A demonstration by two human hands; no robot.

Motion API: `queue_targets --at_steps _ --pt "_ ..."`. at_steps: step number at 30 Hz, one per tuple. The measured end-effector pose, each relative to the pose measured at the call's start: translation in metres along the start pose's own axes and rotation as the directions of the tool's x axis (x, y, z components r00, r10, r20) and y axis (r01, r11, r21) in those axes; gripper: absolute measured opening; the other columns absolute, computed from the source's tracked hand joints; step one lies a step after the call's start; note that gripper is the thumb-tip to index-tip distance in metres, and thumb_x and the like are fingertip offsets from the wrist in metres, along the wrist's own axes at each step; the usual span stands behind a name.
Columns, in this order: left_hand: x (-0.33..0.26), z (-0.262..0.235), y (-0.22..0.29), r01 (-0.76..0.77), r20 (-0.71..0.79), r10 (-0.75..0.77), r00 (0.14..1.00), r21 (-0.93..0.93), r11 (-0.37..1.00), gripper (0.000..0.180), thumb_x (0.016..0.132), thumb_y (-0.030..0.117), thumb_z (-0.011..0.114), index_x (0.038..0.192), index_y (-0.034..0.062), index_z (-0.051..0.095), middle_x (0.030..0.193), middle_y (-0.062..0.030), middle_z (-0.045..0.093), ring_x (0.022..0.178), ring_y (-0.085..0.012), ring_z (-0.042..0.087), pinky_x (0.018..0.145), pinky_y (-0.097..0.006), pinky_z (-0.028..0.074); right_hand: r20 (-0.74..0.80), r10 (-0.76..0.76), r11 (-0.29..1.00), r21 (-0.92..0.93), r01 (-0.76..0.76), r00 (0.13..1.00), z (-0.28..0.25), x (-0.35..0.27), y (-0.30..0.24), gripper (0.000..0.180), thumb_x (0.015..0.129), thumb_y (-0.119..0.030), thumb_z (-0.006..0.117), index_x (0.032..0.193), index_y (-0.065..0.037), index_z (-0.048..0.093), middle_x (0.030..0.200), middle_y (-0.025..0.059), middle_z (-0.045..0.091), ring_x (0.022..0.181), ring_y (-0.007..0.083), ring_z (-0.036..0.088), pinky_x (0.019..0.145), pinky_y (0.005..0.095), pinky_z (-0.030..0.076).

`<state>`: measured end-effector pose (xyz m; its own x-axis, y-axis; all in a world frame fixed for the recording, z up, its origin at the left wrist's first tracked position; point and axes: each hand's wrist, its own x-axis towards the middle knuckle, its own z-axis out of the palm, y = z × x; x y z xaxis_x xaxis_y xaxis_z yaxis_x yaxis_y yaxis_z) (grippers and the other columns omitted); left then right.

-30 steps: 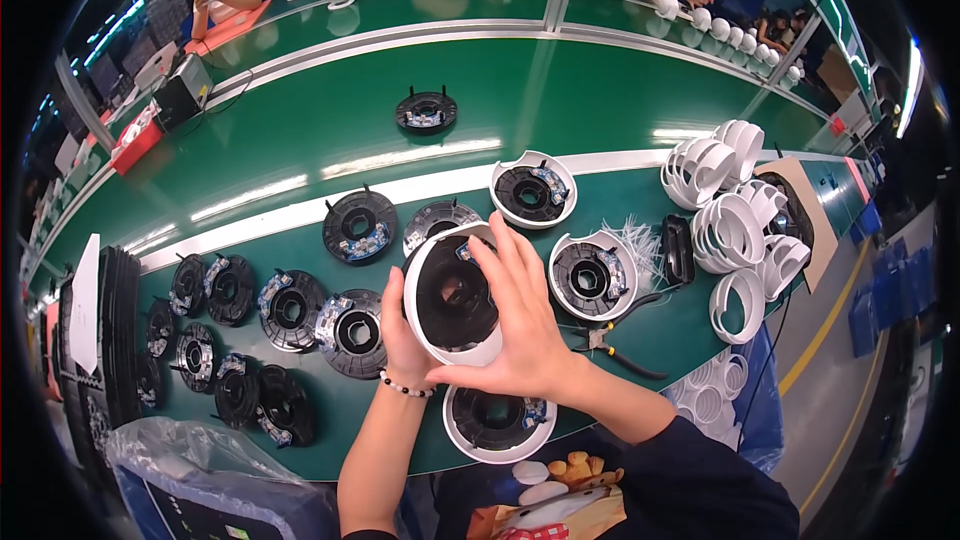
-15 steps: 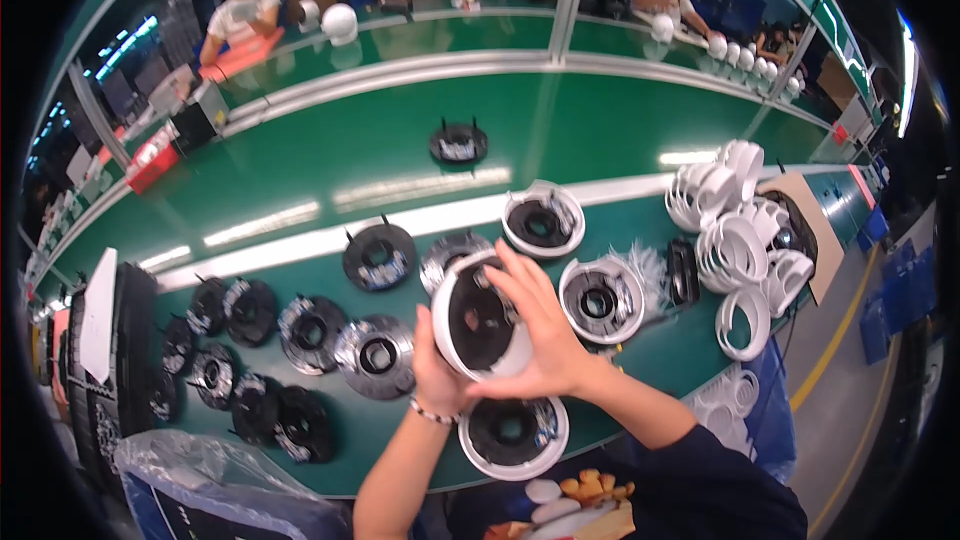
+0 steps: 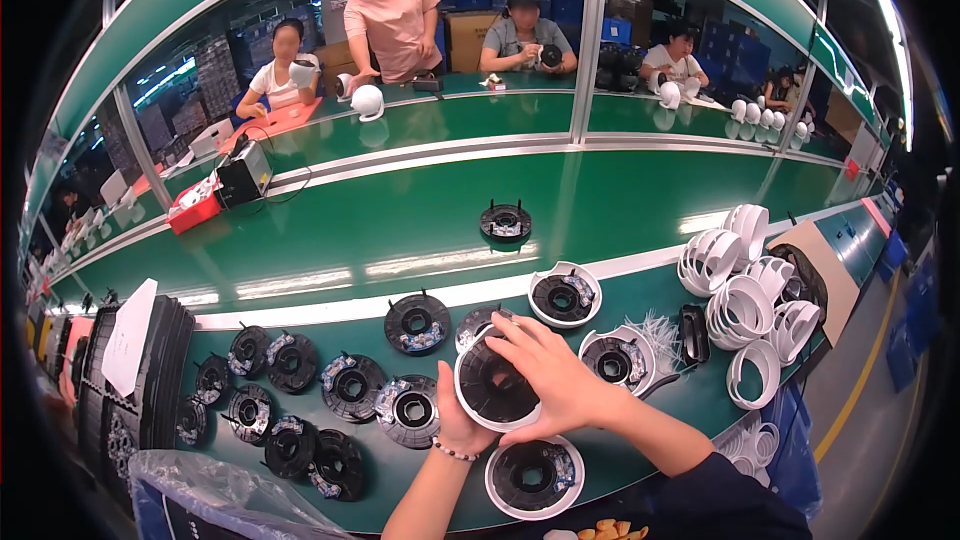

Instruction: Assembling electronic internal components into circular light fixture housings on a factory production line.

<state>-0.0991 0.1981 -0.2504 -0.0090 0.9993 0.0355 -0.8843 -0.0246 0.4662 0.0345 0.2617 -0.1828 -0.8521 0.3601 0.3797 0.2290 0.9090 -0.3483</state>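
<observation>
Both hands hold a white round housing with a black disc inside, its open face turned up toward me. My left hand cups its left side, with the thumb up along the rim. Across the right side and far rim lie the fingers of my right hand, closed on it. Just below the hands rests another white housing with a black disc in it. Beyond and to the right are two more such housings, a far one and a nearer one, partly hidden by my right hand.
Several black discs with circuit boards spread across the left of the table. White rings are piled at the right beside clear strips and a black part. Another disc lies on the green belt. Black trays stand far left. Co-workers sit opposite.
The view has tilted up, showing more of the people opposite. My hands keep the white housing between them, its angle slightly changed. The standing person now leans toward the bench with an arm lowered.
</observation>
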Motion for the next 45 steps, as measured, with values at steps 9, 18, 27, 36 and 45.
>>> queue_targets --at_steps 9,18,27,36,45 --pt "0.002 -0.003 -0.005 -0.094 -0.043 0.096 0.994 0.048 0.994 0.061 0.075 0.042 0.042 0.123 0.0050 0.039 0.122 -0.0102 0.045 0.110 -0.0229 0.045 0.096 -0.036 0.034 -0.222 0.082 0.997 0.007 -0.082 0.972 0.031 -0.004 -0.001 0.103 0.046 -0.041 0.074 0.126 0.000 0.026 0.132 0.0203 0.027 0.117 0.0397 0.030 0.092 0.0456 0.029" --pt "0.003 -0.004 -0.005 -0.111 -0.042 0.107 0.993 -0.103 0.988 0.049 0.077 0.034 0.046 0.114 0.0012 0.046 0.112 -0.0132 0.052 0.100 -0.0242 0.052 0.089 -0.036 0.041 -0.341 0.132 0.990 -0.004 -0.141 0.931 0.036 -0.004 -0.008 0.106 0.045 -0.038 0.075 0.128 0.001 0.022 0.132 0.0214 0.026 0.117 0.0397 0.030 0.091 0.0452 0.029" --pt "-0.004 -0.010 -0.003 -0.163 0.021 0.166 0.986 -0.090 0.982 0.050 0.077 0.032 0.045 0.117 0.0011 0.043 0.115 -0.0141 0.050 0.103 -0.0248 0.050 0.090 -0.037 0.040 -0.261 0.066 0.997 -0.028 -0.076 0.963 0.038 -0.008 -0.005 0.103 0.049 -0.045 0.073 0.128 0.000 0.023 0.135 0.0220 0.021 0.122 0.0402 0.023 0.093 0.0489 0.025" --pt "0.004 0.004 0.007 -0.250 -0.085 0.267 0.960 0.170 0.953 0.051 0.086 0.040 0.030 0.115 0.0015 0.045 0.110 -0.0126 0.053 0.101 -0.0236 0.052 0.088 -0.036 0.041 0.195 0.505 0.427 0.790 -0.440 0.841 0.021 -0.003 0.039 0.035 0.085 -0.022 0.053 0.110 0.002 0.046 0.096 0.0048 0.054 0.087 0.0080 0.050 0.074 0.0227 0.042" --pt "0.005 0.009 0.009 -0.134 -0.147 0.251 0.957 0.544 0.829 0.056 0.086 0.047 0.026 0.116 0.0026 0.043 0.120 -0.0125 0.045 0.109 -0.0233 0.044 0.061 -0.035 0.054 0.153 0.707 0.169 0.912 -0.374 0.691 -0.015 -0.029 0.120 0.034 0.086 -0.026 0.050 0.108 0.000 0.050 0.099 0.0067 0.057 0.088 0.0115 0.056 0.076 0.0260 0.047"
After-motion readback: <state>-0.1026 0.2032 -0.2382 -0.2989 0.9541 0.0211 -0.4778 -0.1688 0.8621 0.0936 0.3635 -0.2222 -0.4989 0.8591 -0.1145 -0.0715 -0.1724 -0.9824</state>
